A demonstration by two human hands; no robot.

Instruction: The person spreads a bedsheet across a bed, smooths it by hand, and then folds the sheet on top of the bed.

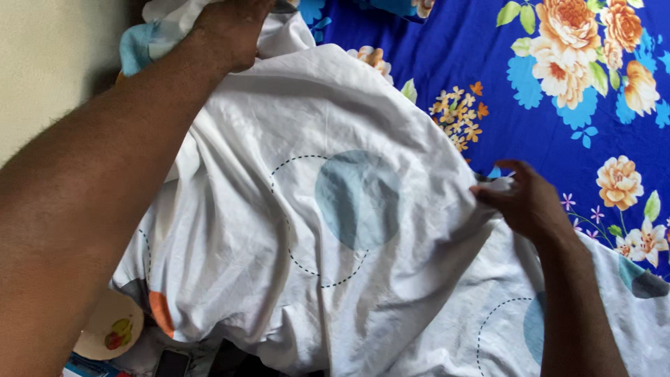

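Observation:
A white cloth point(300, 230) with faint blue circles and dashed black rings is stretched between my two hands. My left hand point(227, 31) grips its upper end at the top left, arm reaching across the frame. My right hand point(527, 202) pinches a fold of the cloth's edge at the right. The cloth hangs over a blue bedsheet point(481, 63) printed with orange and white flowers.
A pale wall point(49, 63) runs along the left. At the bottom left lie a round plate-like thing point(115, 328) with a fruit picture and a dark phone-like object point(171, 363), partly under the cloth.

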